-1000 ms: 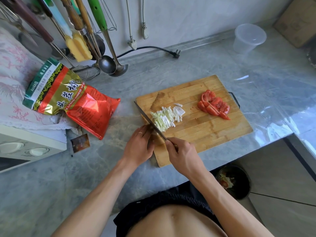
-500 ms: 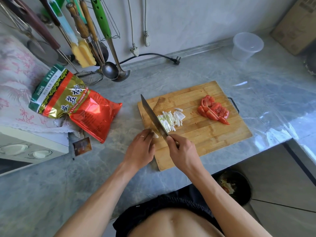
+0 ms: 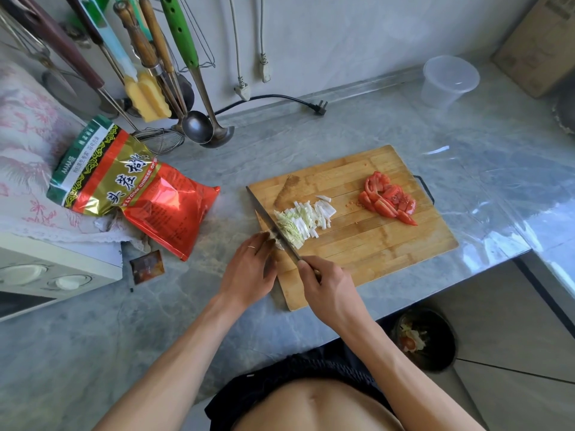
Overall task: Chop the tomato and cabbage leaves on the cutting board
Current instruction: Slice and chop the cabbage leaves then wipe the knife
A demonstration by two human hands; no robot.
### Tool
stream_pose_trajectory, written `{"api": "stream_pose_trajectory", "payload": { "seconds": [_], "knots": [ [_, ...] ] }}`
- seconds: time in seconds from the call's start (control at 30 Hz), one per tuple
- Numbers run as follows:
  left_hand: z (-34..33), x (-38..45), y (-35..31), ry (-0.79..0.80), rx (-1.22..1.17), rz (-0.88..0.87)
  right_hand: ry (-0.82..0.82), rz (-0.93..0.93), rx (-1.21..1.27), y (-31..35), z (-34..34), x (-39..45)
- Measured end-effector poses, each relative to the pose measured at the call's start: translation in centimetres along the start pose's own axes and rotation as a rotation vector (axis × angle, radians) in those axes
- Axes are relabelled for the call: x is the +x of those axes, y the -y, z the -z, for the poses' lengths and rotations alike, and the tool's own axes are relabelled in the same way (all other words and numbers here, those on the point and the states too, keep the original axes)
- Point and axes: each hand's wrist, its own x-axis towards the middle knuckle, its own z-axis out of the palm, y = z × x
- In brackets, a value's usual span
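Observation:
A wooden cutting board (image 3: 373, 259) lies on the grey counter. Cut tomato pieces (image 3: 387, 199) sit in a heap near its far right side. Chopped cabbage strips (image 3: 303, 220) lie at its left part. My right hand (image 3: 326, 286) grips the handle of a knife (image 3: 270, 223), whose blade lies down along the left edge of the cabbage pile. My left hand (image 3: 249, 269) has its fingers curled on a small remaining cabbage piece (image 3: 273, 239) right beside the blade at the board's left edge.
A red and gold food bag (image 3: 133, 191) lies left of the board, with a small dark sachet (image 3: 146, 267) below it. Ladles and utensils (image 3: 193, 126) hang at the back. A clear plastic cup (image 3: 448, 80) stands far right. A waste bin (image 3: 423, 340) sits below the counter edge.
The knife was lifted and tilted half a second ago; now its blade is down again at the left edge of the cabbage pile. The left hand stayed on the cabbage end.

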Motion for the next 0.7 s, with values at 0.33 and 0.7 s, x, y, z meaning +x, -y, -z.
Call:
{"api": "stream_pose_trajectory", "payload": {
  "seconds": [0.33,0.7],
  "knots": [
    [-0.2,0.7,0.1,0.032,0.013,-0.008,-0.041,-0.018,-0.088,0.7,-1.7,0.8],
    [0.5,0.3,-0.8,0.007,0.049,0.022,-0.061,-0.06,-0.014,1.8,-1.4,2.9]
  ]
}}
